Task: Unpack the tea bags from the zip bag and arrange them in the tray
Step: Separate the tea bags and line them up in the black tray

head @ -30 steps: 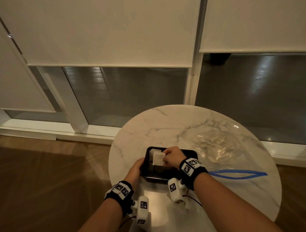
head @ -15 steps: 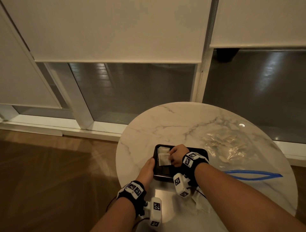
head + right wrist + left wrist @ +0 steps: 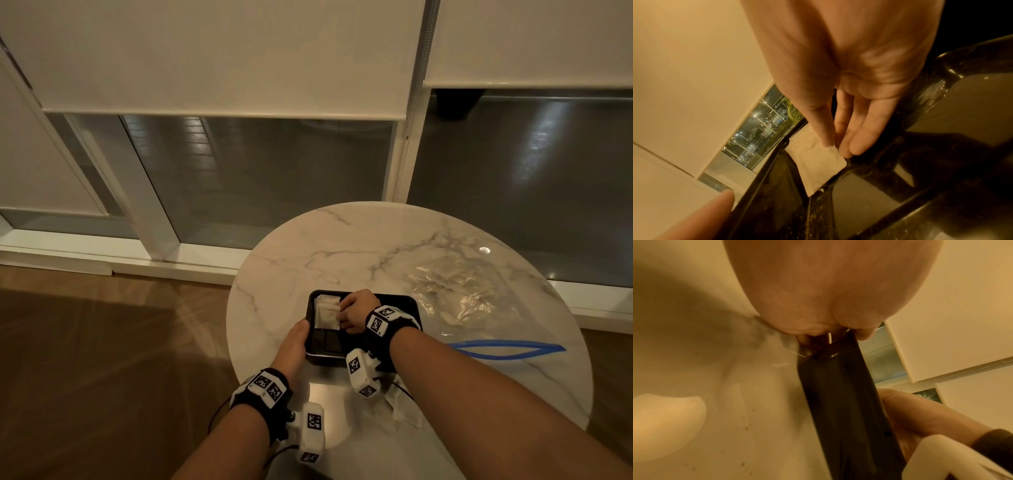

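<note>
A black divided tray point(image 3: 325, 357) sits near the front of the round marble table. Two white tea bags point(image 3: 327, 312) lie overlapping in its far-left compartment. My right hand point(image 3: 342, 313) reaches over the tray, and thumb and fingers point(image 3: 857, 142) pinch the corner of the upper tea bag point(image 3: 818, 164), which rests across a divider. My left hand point(image 3: 306, 328) grips the tray's left edge point(image 3: 838, 402), thumb point(image 3: 715, 207) by the rim. The clear zip bag point(image 3: 462, 291), with several tea bags inside, lies to the right with its blue zip point(image 3: 507, 349) open.
A crumpled white paper piece point(image 3: 406, 407) lies on the table under my right forearm. The table's left edge point(image 3: 233, 325) is close to my left hand, with wooden floor point(image 3: 102, 359) beyond. Windows with roller blinds stand behind the table.
My right hand has lowered the tea bag from above the tray into the far-left compartment, onto another bag. My left hand stays on the tray's edge. The head camera has shifted.
</note>
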